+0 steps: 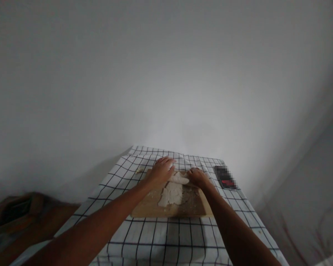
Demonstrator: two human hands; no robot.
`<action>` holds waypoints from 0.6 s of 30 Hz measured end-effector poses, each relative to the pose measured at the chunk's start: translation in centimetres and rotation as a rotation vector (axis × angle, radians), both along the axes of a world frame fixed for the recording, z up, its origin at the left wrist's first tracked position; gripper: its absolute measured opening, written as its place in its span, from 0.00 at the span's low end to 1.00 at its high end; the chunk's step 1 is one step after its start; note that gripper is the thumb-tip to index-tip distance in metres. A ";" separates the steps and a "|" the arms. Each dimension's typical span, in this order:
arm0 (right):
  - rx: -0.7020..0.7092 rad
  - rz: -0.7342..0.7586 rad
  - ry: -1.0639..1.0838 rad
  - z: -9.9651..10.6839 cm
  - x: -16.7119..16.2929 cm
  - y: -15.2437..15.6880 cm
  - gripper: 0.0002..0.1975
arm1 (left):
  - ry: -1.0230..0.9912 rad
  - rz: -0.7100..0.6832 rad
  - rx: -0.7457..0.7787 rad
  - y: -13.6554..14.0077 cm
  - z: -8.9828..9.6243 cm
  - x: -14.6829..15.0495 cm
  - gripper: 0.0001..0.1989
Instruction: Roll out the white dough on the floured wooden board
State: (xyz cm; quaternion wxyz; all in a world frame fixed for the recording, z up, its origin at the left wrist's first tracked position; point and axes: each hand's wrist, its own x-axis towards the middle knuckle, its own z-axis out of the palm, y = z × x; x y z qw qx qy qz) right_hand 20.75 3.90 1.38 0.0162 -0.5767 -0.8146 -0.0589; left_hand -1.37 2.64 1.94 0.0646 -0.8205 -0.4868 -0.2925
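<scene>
A flattened sheet of pale dough (170, 195) with ragged edges lies on a wooden board (144, 210). At its far edge is a thicker, rounded pale piece (179, 178), between my two hands; whether it is rolled dough or a floured rolling pin, I cannot tell. My left hand (163, 168) is at the far left part of the board, palm down, with its fingers stretched out and the thumb apart. Beside the right end of the rounded piece is my right hand (197, 176), its fingers curled in. What it grips is hidden.
A white cloth with a black grid (166, 240) covers the table. Near its right edge lies a dark, flat object (224, 178), partly blurred out. A small pale scrap (139, 170) is left of the board. A plain wall (166, 81) rises behind; brown wooden furniture (36, 210) stands lower left.
</scene>
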 end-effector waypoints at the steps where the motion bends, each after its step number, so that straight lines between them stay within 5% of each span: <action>1: -0.010 -0.007 0.010 0.0 0.0 0.0 0.14 | -0.009 -0.061 0.058 -1.4 0.3 0.1 0.17; 4: -0.058 -0.064 0.077 -0.1 0.1 0.2 0.15 | -0.047 -0.127 0.037 -5.7 -0.2 0.0 0.14; 7: -0.105 -0.130 0.154 -0.1 0.2 0.8 0.17 | -0.136 -0.115 -0.156 -8.1 -1.7 -0.4 0.13; 11: -0.146 -0.148 0.176 -0.4 0.4 1.4 0.18 | -0.185 -0.102 -0.289 -8.3 -3.1 -0.7 0.17; 18: -0.149 -0.171 0.234 -1.4 0.7 2.4 0.19 | -0.194 -0.123 -0.305 -8.3 -2.6 -0.6 0.15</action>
